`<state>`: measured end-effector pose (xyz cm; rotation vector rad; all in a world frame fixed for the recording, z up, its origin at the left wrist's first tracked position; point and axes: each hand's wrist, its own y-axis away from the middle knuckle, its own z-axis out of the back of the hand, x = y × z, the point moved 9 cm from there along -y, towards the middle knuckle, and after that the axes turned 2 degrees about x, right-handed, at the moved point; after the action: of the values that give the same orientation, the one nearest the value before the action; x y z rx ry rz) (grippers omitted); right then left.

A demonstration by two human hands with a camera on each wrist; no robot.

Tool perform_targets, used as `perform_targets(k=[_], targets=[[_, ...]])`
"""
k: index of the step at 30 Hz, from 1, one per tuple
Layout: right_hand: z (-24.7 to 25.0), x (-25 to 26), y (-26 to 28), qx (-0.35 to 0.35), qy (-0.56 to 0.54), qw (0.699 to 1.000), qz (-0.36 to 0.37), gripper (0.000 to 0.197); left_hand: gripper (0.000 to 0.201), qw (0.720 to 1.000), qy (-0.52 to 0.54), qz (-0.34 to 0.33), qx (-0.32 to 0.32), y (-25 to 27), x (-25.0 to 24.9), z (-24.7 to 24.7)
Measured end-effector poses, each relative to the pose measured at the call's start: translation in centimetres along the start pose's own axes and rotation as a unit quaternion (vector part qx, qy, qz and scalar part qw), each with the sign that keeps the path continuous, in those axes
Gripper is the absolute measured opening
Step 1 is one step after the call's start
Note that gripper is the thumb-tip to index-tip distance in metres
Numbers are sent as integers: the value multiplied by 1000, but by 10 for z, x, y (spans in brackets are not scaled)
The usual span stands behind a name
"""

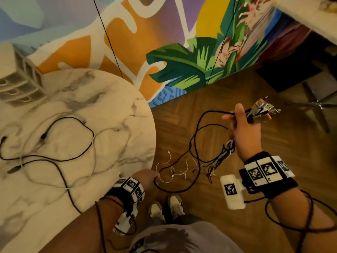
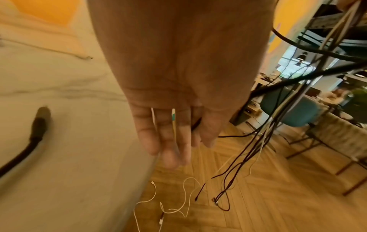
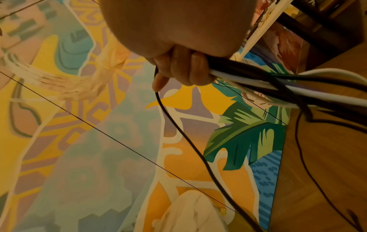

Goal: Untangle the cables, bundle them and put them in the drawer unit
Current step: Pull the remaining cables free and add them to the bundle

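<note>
Cables (image 1: 92,138) on marble table (image 1: 118,143) near drawer unit (image 1: 20,83)

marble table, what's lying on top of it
Black cables and white cables sprawl tangled across the marble table, with the drawer unit at its far left edge. The left forearm covers the near edge, so anything under it is hidden.
</note>
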<state>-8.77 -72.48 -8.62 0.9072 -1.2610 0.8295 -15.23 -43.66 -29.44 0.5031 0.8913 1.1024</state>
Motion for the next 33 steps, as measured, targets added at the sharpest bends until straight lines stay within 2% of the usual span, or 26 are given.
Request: perform_targets(k=[3,4,6,7,9,11,12,14,16,18,20,22,24,25,26,28,30,32,33], targets=[[4,1,4,-7,24,1000,5,47,17,997,56,-57,-12,2,-33,8],[5,-1,4,-10,37,999,6,48,13,988,105,-98,-56,9,-52,28],[4,-10,4,-4,61,998,1,53,22,947,225,-121,-195,33,-76,83],[3,-17,4,2,65,998,-7,58,27,921,269,-152,-238,48,-91,112],[0,-30,4,4,74,997,-24,66,33,864,362,-234,-260,75,-120,158],[2,-40,6,-3,80,996,-36,63,36,831,373,-280,-304,102,-128,189],[2,-43,7,-4,78,996,-38,58,37,816,376,-295,-325,111,-128,198],[2,-45,8,-4,81,996,-33,49,37,805,368,-300,-357,125,-125,205],[1,-46,8,-4,81,996,-31,48,37,788,373,-298,-389,137,-116,208],[2,-47,5,-11,77,996,-33,49,37,786,377,-274,-406,135,-102,203],[3,-43,3,-15,72,997,-32,50,36,812,359,-235,-396,113,-82,185],[1,-37,1,-13,72,997,-28,51,43,874,291,-185,-342,78,-60,153],[-1,-30,2,-10,75,997,-26,49,63,956,149,-96,-234,39,-34,106],[-1,-28,2,-12,78,997,-25,49,66,976,96,-56,-187,29,-26,89],[-2,-26,2,-13,81,996,-24,49,69,981,85,-40,-168,26,-26,83],[-8,-24,5,0,93,996,-19,48,74,968,149,-68,-192,30,-54,95],[-24,-24,12,33,110,993,-15,49,74,923,287,-137,-215,36,-95,119],[-43,-26,21,68,118,991,-13,47,71,886,386,-198,-164,33,-134,128],[-50,-27,25,84,116,990,-13,47,61,876,404,-223,-138,31,-148,130]])
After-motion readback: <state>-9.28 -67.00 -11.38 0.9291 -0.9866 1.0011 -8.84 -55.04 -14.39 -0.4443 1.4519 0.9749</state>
